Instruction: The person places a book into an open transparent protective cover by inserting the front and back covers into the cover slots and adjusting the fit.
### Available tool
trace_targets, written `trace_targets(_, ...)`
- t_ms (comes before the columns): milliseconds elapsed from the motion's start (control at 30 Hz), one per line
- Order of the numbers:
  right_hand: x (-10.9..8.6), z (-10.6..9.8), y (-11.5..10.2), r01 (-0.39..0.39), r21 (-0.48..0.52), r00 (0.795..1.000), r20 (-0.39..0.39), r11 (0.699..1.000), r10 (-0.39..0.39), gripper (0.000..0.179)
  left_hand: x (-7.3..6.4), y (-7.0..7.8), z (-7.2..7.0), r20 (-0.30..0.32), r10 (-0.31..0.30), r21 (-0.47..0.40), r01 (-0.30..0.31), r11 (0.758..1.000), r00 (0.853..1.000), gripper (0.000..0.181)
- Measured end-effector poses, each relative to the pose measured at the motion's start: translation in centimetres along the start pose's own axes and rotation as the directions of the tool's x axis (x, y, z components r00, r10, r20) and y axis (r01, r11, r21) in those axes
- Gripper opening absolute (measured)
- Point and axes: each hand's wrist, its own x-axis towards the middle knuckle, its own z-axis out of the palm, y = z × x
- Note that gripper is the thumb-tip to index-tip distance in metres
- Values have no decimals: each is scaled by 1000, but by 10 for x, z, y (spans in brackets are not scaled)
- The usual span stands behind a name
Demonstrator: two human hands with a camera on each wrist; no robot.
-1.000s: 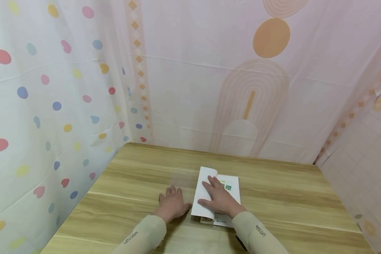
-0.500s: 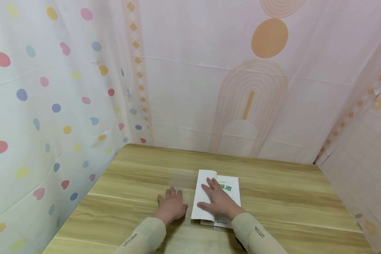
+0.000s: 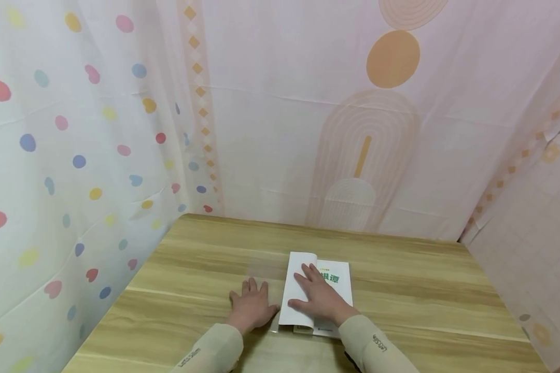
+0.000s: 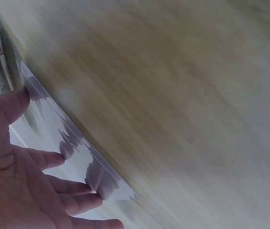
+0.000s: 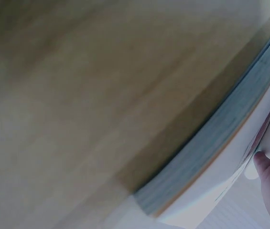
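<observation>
A thick book point(image 3: 340, 298) with a white cover and green characters lies on the wooden table. Over its left part is folded a white flap point(image 3: 289, 313), bowed up along its curved right edge. My right hand point(image 3: 322, 299) presses on this flap with spread fingers and partly hides the cover. To the left, a clear plastic sheet point(image 3: 263, 267) extends from the book. The left hand point(image 3: 252, 308) lies on the sheet, fingers spread, thumb close to the flap. In the left wrist view, its fingertips touch the sheet along a dotted edge strip point(image 4: 72, 129).
The wooden table point(image 3: 424, 290) spreads out around the book. A polka-dot curtain point(image 3: 98, 129) hangs along the left, and a pale pink curtain point(image 3: 270, 134) stands behind the far edge. Page edges of the book show in the right wrist view.
The flap lies slightly flatter under my right hand. The left thumb has drawn back a little, then come out again beside the flap. The head view has shifted slightly.
</observation>
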Motion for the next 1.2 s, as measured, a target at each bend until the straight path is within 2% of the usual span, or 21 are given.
trace_targets(300,0,4,-4,-1,-20,1000,13,1000,1,81,0,0,1,-14,-7,-17,7,1000,1000,61)
trace_targets(700,4,1,-6,-2,-49,1000,14,999,3,80,10,0,3,-27,-21,-62,19,998,999,59)
trace_targets(1200,6,1,-10,28,-83,999,29,996,-26,79,12,-1,5,-41,-12,-115,7,993,999,59)
